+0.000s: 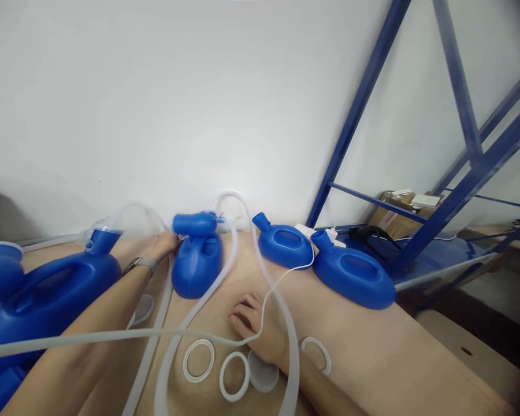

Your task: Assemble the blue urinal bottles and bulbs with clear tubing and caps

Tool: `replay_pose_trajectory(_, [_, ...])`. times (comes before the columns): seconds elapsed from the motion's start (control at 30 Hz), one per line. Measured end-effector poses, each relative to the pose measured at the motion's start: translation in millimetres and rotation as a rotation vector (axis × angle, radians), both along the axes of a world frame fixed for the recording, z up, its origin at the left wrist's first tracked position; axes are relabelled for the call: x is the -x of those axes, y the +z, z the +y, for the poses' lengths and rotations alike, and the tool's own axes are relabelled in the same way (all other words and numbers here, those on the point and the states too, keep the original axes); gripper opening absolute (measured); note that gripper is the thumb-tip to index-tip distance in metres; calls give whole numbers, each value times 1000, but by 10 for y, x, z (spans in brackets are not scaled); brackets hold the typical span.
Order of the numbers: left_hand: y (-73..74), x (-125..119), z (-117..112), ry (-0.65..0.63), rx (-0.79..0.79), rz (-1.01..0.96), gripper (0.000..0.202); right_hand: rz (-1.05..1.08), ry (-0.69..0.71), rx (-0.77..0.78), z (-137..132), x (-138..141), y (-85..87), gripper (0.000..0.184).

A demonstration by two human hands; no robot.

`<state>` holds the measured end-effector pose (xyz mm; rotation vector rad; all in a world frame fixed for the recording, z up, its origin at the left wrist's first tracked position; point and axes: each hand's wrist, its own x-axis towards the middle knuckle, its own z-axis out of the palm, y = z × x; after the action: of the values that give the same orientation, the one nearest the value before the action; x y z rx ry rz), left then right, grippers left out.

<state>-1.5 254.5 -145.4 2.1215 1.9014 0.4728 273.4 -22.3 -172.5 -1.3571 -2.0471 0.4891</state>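
Observation:
My left hand (165,245), with a watch on its wrist, is at the left side of a blue plastic urinal bottle (197,266) and closes against its neck; the fingertips are hidden behind it. A clear tube (225,271) runs from the bottle's top down toward me. My right hand (253,323) rests on the table with fingers loosely curled, thumb apart, and nothing in it. Close by lie a white ring (199,342), a thicker white ring (222,378) and a translucent disc-shaped cap (263,372). A white cable (263,309) crosses in front of the right hand.
Two more blue bottles (286,245) lie in a row at right on the tan table (372,358), with uncapped necks. Larger blue bottles (69,277) crowd the left. Another ring (327,361) lies right of my forearm. A blue metal rack (355,115) and cardboard box (392,218) stand beyond.

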Motion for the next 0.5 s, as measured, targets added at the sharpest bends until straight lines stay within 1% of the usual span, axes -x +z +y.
replay_pose_trajectory(0.17, [16,-58,-112,116,0,7,37,10,-1,-10,24,7,-29,12])
replay_pose_trajectory(0.27, [80,-32,-169,179,-48,-50,37,25,4,9,27,2,-15,13])
replay_pose_trajectory(0.4, [272,112,-285,303,-205,-154,36,40,1,27,37,-6,-17,15])
replay_pose_trajectory(0.5, [471,249,-491,403,-377,-239,30,53,3,33,54,-11,-48,15])
